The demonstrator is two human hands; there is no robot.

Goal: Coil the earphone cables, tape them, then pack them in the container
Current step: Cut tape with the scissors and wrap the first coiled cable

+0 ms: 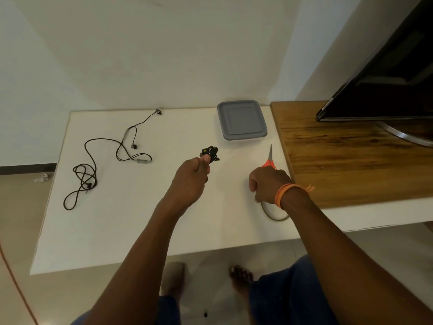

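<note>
My left hand (192, 174) grips a small coiled bundle of black earphone cable (210, 153) over the middle of the white table (131, 226). A second black earphone (105, 151) lies uncoiled and loose across the table's left side. The grey-lidded container (241, 119) sits closed at the back of the table. My right hand (269, 181) has its fingers curled over the red handles of the scissors (269, 158), whose blades point away from me. A ring of tape (273, 213) lies on the table partly under my right wrist.
A wooden counter (356, 156) adjoins the table on the right, carrying a dark screen (386, 73) on a curved stand. A white wall rises behind the table. My feet and the floor show below the table's near edge.
</note>
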